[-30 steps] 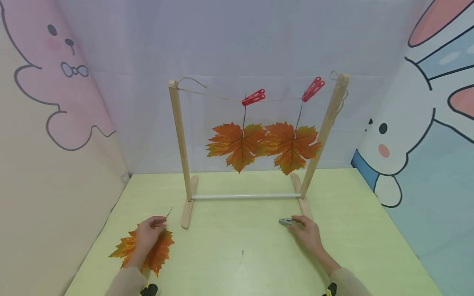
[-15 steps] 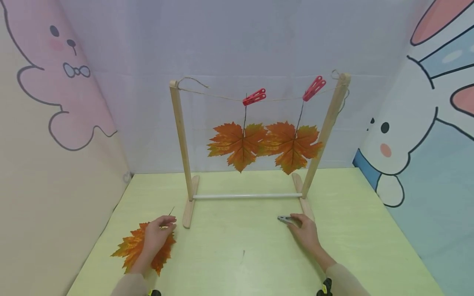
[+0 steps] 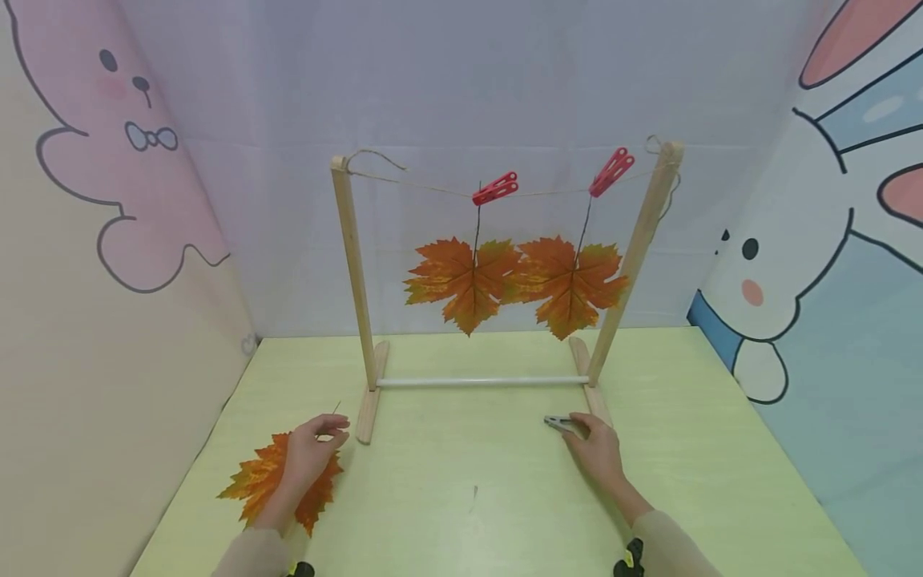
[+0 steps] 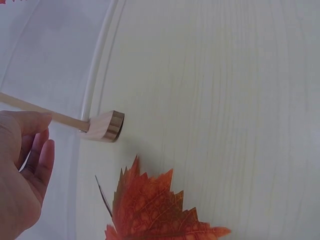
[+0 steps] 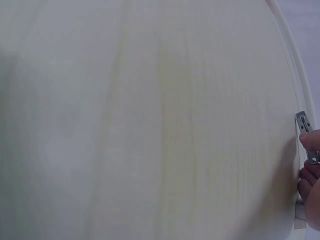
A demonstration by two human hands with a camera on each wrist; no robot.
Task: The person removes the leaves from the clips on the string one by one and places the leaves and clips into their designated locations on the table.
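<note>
Above an orange maple leaf [image 3: 259,477] lying on the table at the left is my left hand [image 3: 310,453]. Its fingers are loosely bent around nothing. In the left wrist view the leaf's thin dark stem [image 4: 103,196] stands up apart from that hand [image 4: 25,165]. My right hand [image 3: 598,453] pinches a grey clothespin [image 3: 557,422] between thumb and fingers, in front of the rack's right foot. The right wrist view shows the clothespin [image 5: 303,121] at its right edge, partly covered by the fingers. Two maple leaves [image 3: 469,280] hang from a string by red clothespins [image 3: 496,188].
A wooden rack, with a left post [image 3: 353,280], a right post [image 3: 634,256] and a white crossbar [image 3: 483,382], stands toward the back of the pale table [image 3: 433,529]. Its twine [image 3: 411,186] runs between the post tops. Cartoon-printed cloths line both sides.
My left hand has moved a little right and away from me, while the leaf under it stays on the table. The right hand with the grey clothespin has shifted slightly away from me.
</note>
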